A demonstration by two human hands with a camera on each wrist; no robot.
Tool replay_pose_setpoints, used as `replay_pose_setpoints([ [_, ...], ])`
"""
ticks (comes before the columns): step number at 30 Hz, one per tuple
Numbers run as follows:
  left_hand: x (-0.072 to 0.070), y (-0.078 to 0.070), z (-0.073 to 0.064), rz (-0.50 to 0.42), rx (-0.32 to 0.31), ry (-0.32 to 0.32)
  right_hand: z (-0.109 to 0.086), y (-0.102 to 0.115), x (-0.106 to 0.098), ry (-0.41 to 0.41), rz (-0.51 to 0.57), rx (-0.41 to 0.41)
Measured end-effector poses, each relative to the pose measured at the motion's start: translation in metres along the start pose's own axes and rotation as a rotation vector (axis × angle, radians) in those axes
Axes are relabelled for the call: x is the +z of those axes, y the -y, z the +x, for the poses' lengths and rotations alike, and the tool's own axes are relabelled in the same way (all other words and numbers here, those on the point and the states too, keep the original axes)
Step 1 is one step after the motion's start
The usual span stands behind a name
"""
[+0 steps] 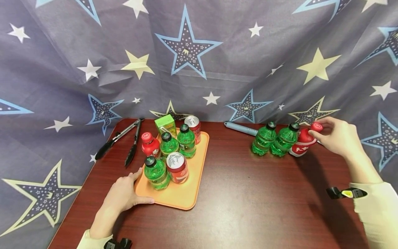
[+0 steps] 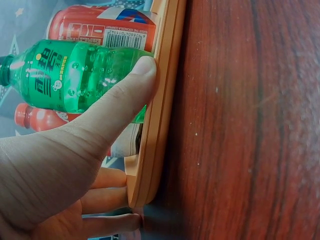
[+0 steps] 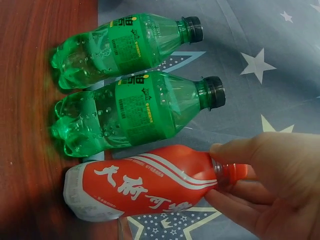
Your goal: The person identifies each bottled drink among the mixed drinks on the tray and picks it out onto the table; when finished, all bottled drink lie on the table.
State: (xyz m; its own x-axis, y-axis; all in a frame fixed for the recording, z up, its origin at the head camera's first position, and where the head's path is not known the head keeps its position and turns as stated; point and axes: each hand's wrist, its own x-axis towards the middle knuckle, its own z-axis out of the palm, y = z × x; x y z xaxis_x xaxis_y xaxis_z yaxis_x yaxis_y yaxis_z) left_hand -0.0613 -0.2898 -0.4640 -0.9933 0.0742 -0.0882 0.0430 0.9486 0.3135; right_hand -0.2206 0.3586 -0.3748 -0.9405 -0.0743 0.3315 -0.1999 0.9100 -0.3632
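Note:
My right hand pinches a red bottle with white lettering at its neck, just under the cap, thumb on one side and fingers on the other. In the right wrist view, the red bottle stands beside two green soda bottles with black caps. At the other side, my left hand holds a corner of an orange tray, the thumb along its near rim and the fingers at its left edge. On that tray are several green bottles, two red cans, another red bottle and a green drink carton.
Black-tipped metal tongs lie left of the tray. Behind the green bottles on the right lies a light-blue handle, its far end hidden. A star-patterned cloth hangs along the table's back edge. Dark wood tabletop separates the two groups.

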Motion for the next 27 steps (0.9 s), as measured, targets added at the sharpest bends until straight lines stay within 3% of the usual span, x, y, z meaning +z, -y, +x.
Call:
replay_pose_setpoints([
  [16,-0.001,-0.002,0.000,-0.012,-0.021,0.020,0.003,0.006,-0.007,-0.014,0.040,0.011],
  [23,-0.002,-0.002,-0.002,-0.001,-0.018,0.007,0.017,0.032,-0.017,-0.109,0.122,0.062],
  [27,-0.002,-0.003,-0.002,-0.005,-0.009,0.002,0.026,0.054,-0.022,-0.183,0.185,0.052],
])
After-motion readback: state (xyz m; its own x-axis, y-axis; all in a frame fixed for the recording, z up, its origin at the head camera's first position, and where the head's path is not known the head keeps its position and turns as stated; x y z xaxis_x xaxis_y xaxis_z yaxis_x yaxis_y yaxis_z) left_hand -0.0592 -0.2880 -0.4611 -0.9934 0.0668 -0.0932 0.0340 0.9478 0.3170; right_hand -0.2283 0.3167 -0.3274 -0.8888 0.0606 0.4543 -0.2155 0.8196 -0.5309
